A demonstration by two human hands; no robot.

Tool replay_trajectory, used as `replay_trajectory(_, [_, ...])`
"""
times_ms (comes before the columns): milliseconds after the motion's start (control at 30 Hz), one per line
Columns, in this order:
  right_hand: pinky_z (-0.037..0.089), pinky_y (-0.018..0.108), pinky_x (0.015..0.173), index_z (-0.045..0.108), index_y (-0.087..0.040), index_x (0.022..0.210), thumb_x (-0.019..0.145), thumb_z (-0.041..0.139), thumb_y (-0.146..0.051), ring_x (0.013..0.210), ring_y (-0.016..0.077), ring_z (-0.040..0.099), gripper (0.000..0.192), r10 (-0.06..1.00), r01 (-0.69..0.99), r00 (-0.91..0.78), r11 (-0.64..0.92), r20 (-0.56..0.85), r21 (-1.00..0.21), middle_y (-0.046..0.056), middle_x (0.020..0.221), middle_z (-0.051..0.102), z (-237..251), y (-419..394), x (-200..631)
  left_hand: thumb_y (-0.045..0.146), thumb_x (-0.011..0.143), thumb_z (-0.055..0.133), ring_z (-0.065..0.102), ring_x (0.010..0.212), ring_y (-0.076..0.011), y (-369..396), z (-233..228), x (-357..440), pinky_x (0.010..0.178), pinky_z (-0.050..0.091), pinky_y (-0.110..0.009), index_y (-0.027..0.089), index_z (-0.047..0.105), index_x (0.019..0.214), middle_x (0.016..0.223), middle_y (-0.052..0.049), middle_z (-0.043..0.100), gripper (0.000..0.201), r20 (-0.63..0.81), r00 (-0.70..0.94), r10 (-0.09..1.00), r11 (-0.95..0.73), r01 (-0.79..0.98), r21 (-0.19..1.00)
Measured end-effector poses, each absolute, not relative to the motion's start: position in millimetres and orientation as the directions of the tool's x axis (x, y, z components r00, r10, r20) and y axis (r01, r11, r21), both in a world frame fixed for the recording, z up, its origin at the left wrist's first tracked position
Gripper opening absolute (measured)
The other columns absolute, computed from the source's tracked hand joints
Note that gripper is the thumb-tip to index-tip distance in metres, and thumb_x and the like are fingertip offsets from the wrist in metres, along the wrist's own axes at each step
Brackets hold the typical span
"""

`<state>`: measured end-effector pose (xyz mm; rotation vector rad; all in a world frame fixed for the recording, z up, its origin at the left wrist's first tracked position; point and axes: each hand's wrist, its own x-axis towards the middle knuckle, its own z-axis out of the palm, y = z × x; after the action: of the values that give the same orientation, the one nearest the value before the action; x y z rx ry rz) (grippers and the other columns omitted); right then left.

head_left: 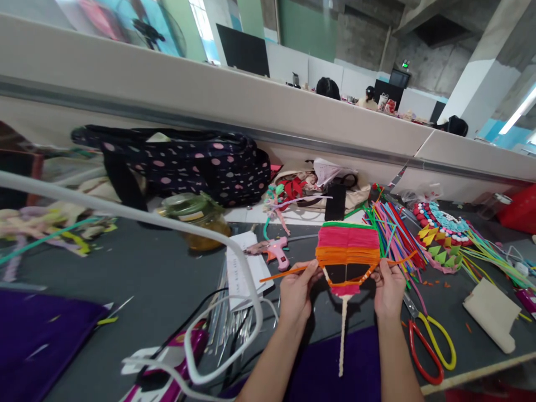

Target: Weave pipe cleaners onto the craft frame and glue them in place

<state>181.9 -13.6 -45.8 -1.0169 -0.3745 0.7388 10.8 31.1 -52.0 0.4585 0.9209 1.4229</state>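
Note:
A fan-shaped pipe-cleaner piece (347,240) is held up over the desk, wrapped in green, pink and orange rows. Below the rows a dark gap shows in its frame, and a white twisted stem (343,335) hangs from the pink base. My left hand (298,287) pinches an orange pipe cleaner (274,276) at the left edge of the piece. On the opposite edge, my right hand (388,287) pinches an orange strand (404,260) that sticks out to the right. Both hands are closed, with thumbs uppermost.
A pink glue gun (278,254) lies on white paper (240,279). Scissors (431,340) with red and yellow handles rest at right, near many pipe cleaners (391,229). A white cable (247,262) loops across the left. Behind stand a jar (201,223) and a patterned bag (192,167).

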Motion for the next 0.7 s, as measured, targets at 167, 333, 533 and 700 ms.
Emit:
replay_trajectory(167, [0.044,0.019,0.047,0.058,-0.017,0.077,0.063,0.077,-0.037,0.052,0.0076,0.053,0.031,0.762,-0.453,0.643,0.300,-0.074,-0.840,-0.004,0.063,0.058,-45.6,-14.6,184.1,0.023,0.051,0.082,0.065,0.058,-0.0125,32.7,-53.5,9.6,0.059,0.053,-0.022,0.016,0.063,0.065,0.061,0.000,0.068,0.024,-0.310,-0.007,0.951,0.216,-0.702,0.679])
replay_trajectory(333, [0.042,0.017,0.045,0.056,-0.018,0.074,0.063,0.077,-0.036,0.047,0.0053,0.048,0.030,0.796,-0.528,0.592,0.266,-0.125,-0.807,-0.008,0.056,0.052,-45.0,-15.0,184.4,0.024,0.050,0.083,0.062,0.055,-0.0094,30.8,-50.2,10.6,0.056,0.050,-0.019,0.016,0.062,0.064,0.058,0.002,0.066,0.027,-0.320,0.052,0.946,0.262,-0.706,0.658])
replay_trajectory(533, [0.042,0.018,0.044,0.055,-0.019,0.075,0.064,0.076,-0.042,0.048,0.0069,0.052,0.033,0.804,-0.507,0.577,0.211,-0.147,-0.836,-0.006,0.061,0.057,-51.9,-14.8,187.0,0.027,0.050,0.082,0.061,0.054,-0.0099,28.9,-49.4,11.6,0.056,0.049,-0.020,0.017,0.059,0.065,0.057,0.003,0.063,0.029,-0.324,0.068,0.944,0.279,-0.691,0.667])
replay_trajectory(700, [0.042,0.019,0.044,0.056,-0.019,0.076,0.065,0.075,-0.041,0.049,0.0078,0.054,0.031,0.813,-0.505,0.563,0.199,-0.146,-0.840,-0.005,0.065,0.061,-56.6,-15.5,189.6,0.027,0.052,0.081,0.060,0.055,-0.0086,28.1,-54.0,12.3,0.057,0.048,-0.019,0.017,0.060,0.067,0.060,0.003,0.064,0.028,-0.302,0.101,0.948,0.282,-0.706,0.649])
